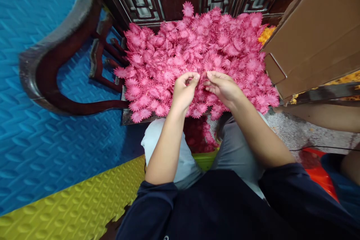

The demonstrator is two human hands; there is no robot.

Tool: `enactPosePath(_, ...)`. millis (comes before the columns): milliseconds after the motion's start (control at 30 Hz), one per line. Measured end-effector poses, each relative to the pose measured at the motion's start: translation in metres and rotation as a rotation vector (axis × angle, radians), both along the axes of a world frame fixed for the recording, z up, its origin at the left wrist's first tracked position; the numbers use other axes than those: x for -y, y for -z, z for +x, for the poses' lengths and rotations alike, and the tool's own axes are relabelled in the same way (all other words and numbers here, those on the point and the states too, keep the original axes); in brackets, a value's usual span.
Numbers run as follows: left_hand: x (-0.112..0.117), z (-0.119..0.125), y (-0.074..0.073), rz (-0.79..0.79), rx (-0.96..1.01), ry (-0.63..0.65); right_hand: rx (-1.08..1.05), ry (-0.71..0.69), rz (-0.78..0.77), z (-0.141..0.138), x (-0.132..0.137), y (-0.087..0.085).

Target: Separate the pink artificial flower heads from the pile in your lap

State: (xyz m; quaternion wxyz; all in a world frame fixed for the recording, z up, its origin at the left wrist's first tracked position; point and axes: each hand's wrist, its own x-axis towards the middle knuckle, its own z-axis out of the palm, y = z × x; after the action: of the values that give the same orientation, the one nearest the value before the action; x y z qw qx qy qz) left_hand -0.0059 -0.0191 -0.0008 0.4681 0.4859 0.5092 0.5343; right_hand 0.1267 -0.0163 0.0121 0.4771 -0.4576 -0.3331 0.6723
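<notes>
A thick heap of pink artificial flower heads (180,50) covers the seat of a dark wooden chair. Just over the front of the heap, my left hand (184,89) is closed in a pinch, thumb against forefinger. Close beside it, my right hand (223,87) also pinches with thumb and forefinger, its other fingers loosely curled. A small gap separates the fingertips of both hands. Whatever is in either pinch is too small to tell apart from the pink flowers behind.
The chair's curved armrest (42,71) stands left, above a blue foam mat (25,138) bordered by a yellow mat (84,198). A cardboard box (315,37) is at right, with yellow flowers (266,35) behind it. Another person's limb (326,116) shows at far right.
</notes>
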Motion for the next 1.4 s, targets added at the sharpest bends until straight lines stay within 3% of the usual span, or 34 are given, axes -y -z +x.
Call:
enactPosePath(300, -0.002, 0.005, 0.006, 0.268, -0.302, -0.443, 0.024, 0.187, -0.077, -0.014, 0.001, -0.001)
enactPosePath(533, -0.005, 0.019, 0.005, 0.341, -0.288, -0.604, -0.029, 0.356, 0.017, -0.027, 0.006, 0.000)
enactPosePath(633, -0.004, 0.028, 0.006, 0.375, -0.300, -0.612, -0.079, 0.395, 0.024, -0.024, 0.007, -0.003)
enactPosePath(933, 0.000, 0.055, 0.012, 0.626, -0.374, -0.655, -0.156, 0.532, -0.099, -0.022, 0.009, -0.013)
enactPosePath(1100, 0.004, 0.043, 0.009, 0.620, -0.337, -0.786, -0.122, 0.774, -0.272, 0.005, -0.015, -0.011)
enactPosePath(1167, -0.001, 0.028, 0.004, 0.581, -0.315, -0.777, -0.028, 0.738, -0.110, 0.019, -0.025, -0.008)
enactPosePath(1267, -0.018, 0.002, 0.001, 0.470, -0.291, -0.749, 0.113, 0.494, 0.131, 0.027, -0.025, -0.002)
enactPosePath(1400, -0.036, -0.019, 0.006, 0.236, -0.167, -0.743, 0.106, 0.219, 0.001, 0.015, -0.010, 0.002)
